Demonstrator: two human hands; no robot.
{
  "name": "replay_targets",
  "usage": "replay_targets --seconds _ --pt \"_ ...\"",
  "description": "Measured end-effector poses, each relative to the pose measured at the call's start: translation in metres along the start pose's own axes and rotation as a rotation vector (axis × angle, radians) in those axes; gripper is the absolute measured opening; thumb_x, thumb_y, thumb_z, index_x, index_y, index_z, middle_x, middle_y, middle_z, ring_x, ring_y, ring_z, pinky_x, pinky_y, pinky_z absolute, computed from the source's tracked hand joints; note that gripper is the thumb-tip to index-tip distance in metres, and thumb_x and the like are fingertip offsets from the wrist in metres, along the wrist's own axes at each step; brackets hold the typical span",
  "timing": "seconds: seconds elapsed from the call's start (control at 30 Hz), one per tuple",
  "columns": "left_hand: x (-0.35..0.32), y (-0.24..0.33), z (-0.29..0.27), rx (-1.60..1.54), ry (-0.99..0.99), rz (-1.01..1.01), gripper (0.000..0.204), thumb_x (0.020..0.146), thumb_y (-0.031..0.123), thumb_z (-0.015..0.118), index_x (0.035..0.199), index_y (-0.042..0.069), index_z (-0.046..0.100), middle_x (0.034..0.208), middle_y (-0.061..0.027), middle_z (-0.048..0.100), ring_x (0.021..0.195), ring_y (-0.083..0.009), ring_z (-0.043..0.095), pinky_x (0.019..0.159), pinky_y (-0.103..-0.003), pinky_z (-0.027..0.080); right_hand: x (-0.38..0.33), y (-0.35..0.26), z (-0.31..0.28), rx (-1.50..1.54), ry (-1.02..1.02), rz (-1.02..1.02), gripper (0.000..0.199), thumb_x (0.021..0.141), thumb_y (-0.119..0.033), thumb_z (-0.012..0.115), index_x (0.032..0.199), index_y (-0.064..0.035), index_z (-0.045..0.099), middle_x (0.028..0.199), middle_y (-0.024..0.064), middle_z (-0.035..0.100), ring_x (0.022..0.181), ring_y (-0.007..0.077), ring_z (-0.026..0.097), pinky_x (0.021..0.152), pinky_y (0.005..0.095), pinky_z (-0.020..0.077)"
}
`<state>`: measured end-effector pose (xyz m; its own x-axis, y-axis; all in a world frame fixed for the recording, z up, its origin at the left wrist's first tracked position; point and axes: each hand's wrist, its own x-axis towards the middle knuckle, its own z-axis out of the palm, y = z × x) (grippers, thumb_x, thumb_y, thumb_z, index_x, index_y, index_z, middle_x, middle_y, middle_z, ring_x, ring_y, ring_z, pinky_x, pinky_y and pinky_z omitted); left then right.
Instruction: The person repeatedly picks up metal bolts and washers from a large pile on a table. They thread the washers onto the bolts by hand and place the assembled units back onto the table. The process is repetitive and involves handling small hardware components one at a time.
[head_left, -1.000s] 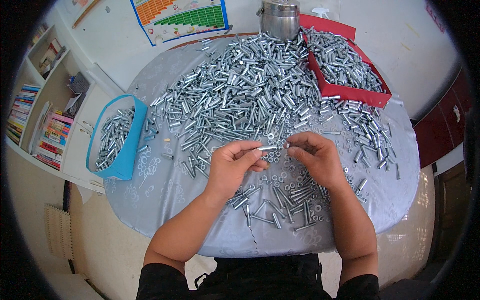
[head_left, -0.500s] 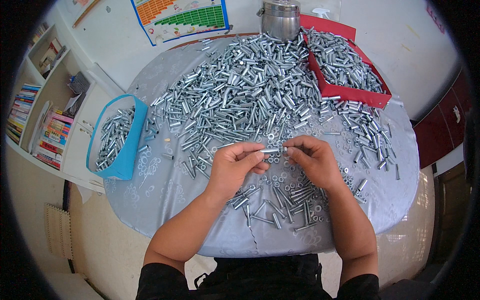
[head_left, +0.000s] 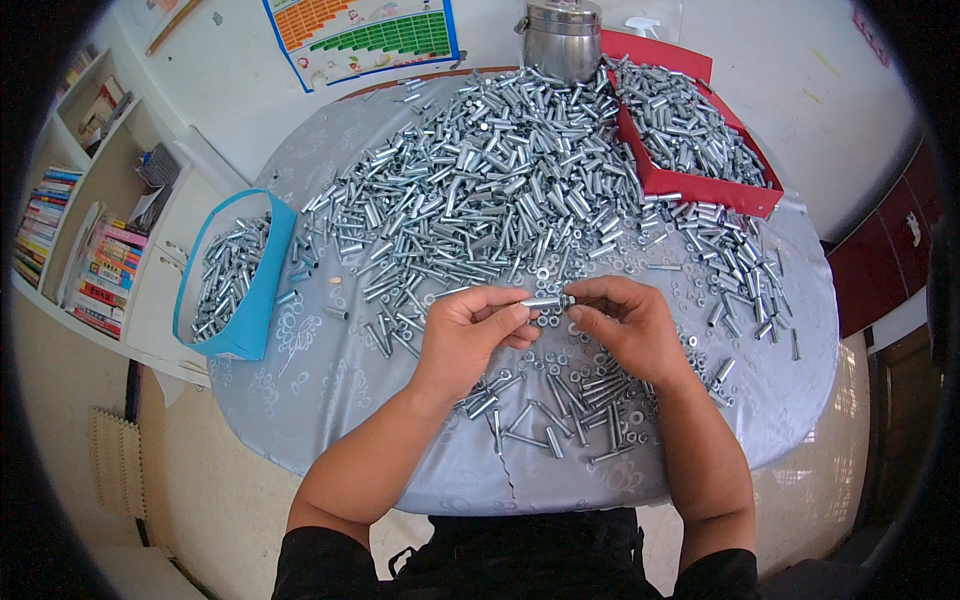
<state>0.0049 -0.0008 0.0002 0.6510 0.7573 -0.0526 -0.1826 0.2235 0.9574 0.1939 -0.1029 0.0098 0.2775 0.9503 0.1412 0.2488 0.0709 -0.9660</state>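
A silver expansion bolt (head_left: 543,302) lies level between my two hands over the near middle of the table. My left hand (head_left: 462,338) pinches its left end between thumb and fingers. At the other end, the thumb and fingertips of my right hand (head_left: 632,322) close on the tip, where a small nut or washer seems to sit, partly hidden by the fingers. Beneath and around the hands lie loose nuts and washers (head_left: 549,357). Several long bolts (head_left: 590,400) are spread between my forearms. A large heap of metal sleeves and bolts (head_left: 480,180) rises beyond my hands.
A blue fabric bin (head_left: 262,290) with metal sleeves stands at the left. The red box (head_left: 690,183) at the back right is full of similar parts. Behind the heap stands a steel pot (head_left: 560,45). A patterned grey cloth (head_left: 330,410) covers the round table; bookshelves (head_left: 90,210) are farther left.
My right fingertips have shifted slightly at the bolt's right end, the thumb now lower. My left hand keeps its hold with hardly any movement.
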Motion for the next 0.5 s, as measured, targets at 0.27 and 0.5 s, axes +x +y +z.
replay_targets --seconds 0.27,0.5 --pt "-0.002 0.001 0.001 0.048 -0.019 0.007 0.021 0.09 0.002 0.062 0.11 -0.006 0.064 0.095 -0.0149 0.07 0.078 -0.0201 0.07 0.067 -0.029 0.059 0.001 -0.002 -0.003 -0.104 -0.07 0.231 0.019 0.093 -0.018 0.063 0.091 0.0003 0.067 0.078 0.0033 0.063 0.067 0.0087 0.055 0.061 0.0245 0.0447" --pt "0.001 -0.002 -0.001 0.005 -0.018 -0.006 0.022 0.091 0.003 0.061 0.111 -0.007 0.063 0.097 -0.0154 0.069 0.08 -0.0199 0.07 0.068 -0.029 0.059 0.002 0.001 0.008 0.044 0.102 -0.137 0.019 0.091 -0.017 0.066 0.098 0.0004 0.064 0.075 0.0032 0.063 0.064 0.0089 0.055 0.059 0.0246 0.0449"
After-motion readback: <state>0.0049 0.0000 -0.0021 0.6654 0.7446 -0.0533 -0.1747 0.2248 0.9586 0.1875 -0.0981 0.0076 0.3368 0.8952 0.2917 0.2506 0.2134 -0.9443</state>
